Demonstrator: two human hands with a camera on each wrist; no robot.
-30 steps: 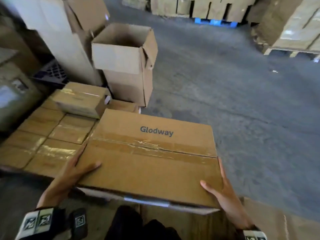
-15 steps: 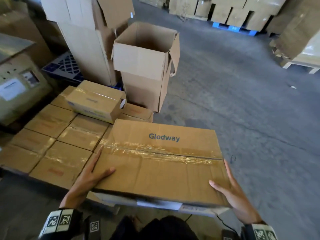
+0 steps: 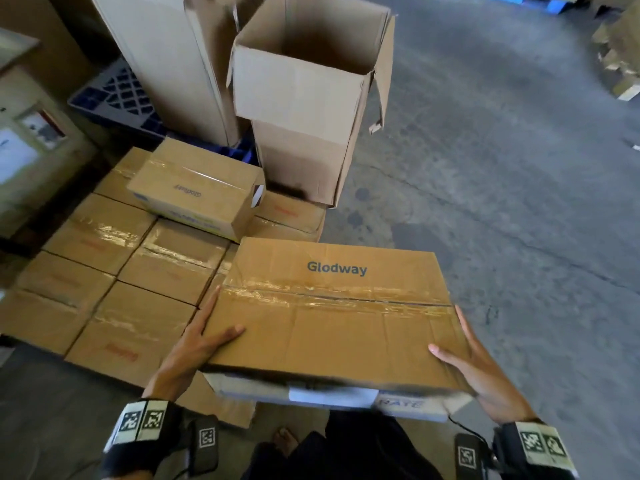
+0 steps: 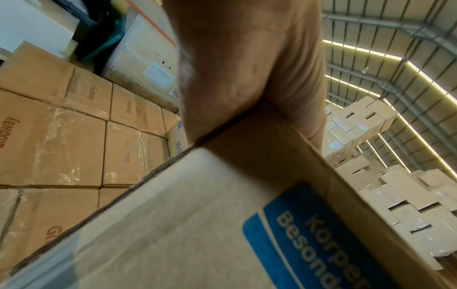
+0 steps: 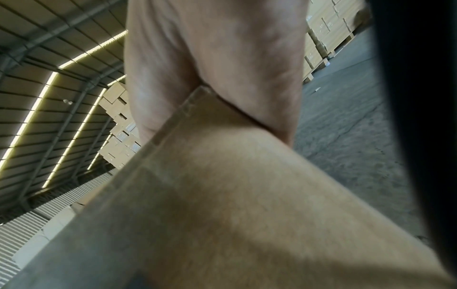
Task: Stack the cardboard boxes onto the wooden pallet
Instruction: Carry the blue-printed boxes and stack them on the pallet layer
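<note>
Carrying the Glodway box (image 3: 332,317) clamped between my left hand (image 3: 197,344) and right hand (image 3: 485,372), long axis across me, I see the stacked layer (image 3: 104,271) lying forward-left, nearer my left hand.

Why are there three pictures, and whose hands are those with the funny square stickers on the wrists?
Those are a person's hands, not a machine's. The person wears three cameras: one on the head, one on each wrist. The stickers sit on the wrist straps.

The head picture looks down. The left hand and right hand hold a taped cardboard box marked "Glodway", one hand at each side, thumbs on top.

The two wrist pictures look along each hand, so you see a big palm pressed to the box's corner, with the warehouse roof behind.

To the left lies a flat layer of boxes, with one smaller box on top. Behind stands a tall open box. The pallet underneath is hidden.
</note>
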